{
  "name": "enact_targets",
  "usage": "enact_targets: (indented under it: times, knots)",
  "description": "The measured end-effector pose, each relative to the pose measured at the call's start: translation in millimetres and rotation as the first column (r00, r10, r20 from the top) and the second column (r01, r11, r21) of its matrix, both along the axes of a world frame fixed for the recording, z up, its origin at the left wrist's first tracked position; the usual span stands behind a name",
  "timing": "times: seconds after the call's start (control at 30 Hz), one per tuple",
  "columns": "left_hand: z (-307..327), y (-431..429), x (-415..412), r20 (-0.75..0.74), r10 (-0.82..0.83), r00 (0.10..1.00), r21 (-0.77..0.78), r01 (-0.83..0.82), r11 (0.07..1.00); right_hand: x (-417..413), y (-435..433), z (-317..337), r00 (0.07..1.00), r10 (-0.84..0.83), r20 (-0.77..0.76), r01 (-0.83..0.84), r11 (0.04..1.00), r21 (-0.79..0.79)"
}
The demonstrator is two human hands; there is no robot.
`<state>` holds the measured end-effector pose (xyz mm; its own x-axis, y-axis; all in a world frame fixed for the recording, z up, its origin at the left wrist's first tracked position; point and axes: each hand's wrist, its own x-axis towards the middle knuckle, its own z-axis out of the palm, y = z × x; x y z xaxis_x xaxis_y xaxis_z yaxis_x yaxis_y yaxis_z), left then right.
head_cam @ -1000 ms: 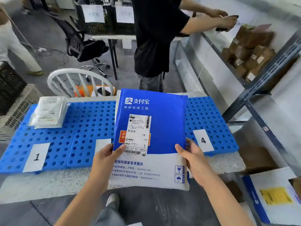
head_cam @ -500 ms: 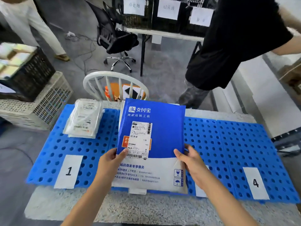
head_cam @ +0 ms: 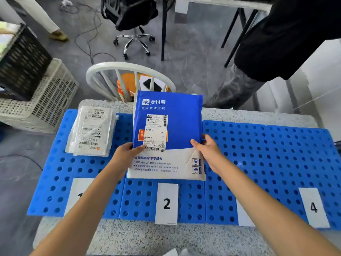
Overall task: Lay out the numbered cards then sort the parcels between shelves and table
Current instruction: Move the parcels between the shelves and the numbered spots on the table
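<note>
while we lean over the speckled table (head_cam: 166, 239), our left hand (head_cam: 127, 154) and right hand (head_cam: 208, 150) both have hold of the blue and white parcel (head_cam: 180, 122), one at each side edge, about where its blue half meets its white half. each thumb lies on top of the parcel, the left one touching the lower corner of the shipping label (head_cam: 156, 132), and the other fingers curl under the edges, out of our sight. the parcel is over the second section of the blue perforated mats (head_cam: 258, 154), its near edge just beyond card 2 (head_cam: 167, 203); it looks nearly flat, though we cannot tell whether it rests on the mat or hangs just above it. our left forearm hides part of card 1 (head_cam: 79, 194), our right forearm covers the number on the next card (head_cam: 243, 217), and card 4 (head_cam: 313, 207) lies far right. a stack of clear bagged parcels (head_cam: 92, 130) lies on the first section, left of the blue one and apart from it. beyond the table stand a white chair (head_cam: 129, 67), a black office chair (head_cam: 132, 15), a black crate (head_cam: 22, 61) on a white crate (head_cam: 48, 100), and a person in black (head_cam: 286, 34).
</note>
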<state>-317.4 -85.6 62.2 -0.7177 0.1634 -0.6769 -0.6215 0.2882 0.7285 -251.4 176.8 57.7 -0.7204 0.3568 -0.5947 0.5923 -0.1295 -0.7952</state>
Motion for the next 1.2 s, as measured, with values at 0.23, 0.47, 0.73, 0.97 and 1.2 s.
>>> enact_targets:
  times: [0.23,0.47,0.73,0.97,1.2]
  knots:
    - [-26.5,6.7,-8.9,-0.016,0.056,0.998,-0.093,-0.057,0.994,-11.2,3.0,-26.7,0.995,0.046,0.092,-0.051,0.997,0.052]
    - [-39.3,17.3,-5.1,-0.099,0.039,0.994,-0.183,-0.056,0.982,-8.3,6.5,-38.3,0.985,0.041,0.167,-0.063,0.990,0.126]
    - [-2.4,6.0,-16.1,-0.259,-0.142,0.955,-0.318,0.055,0.946,0.9,9.1,7.2,0.985,0.152,0.085,-0.171,0.930,0.326]
    - [71.2,47.4,-17.8,-0.469,-0.564,0.680,-0.450,0.365,0.815,26.7,-10.8,80.0,0.922,0.366,0.128,-0.367,0.714,0.597]
    - [144.1,80.2,16.9,-0.554,-0.784,0.280,-0.654,0.436,0.618,70.8,-4.0,154.7,0.905,0.404,0.137,-0.359,0.548,0.756]
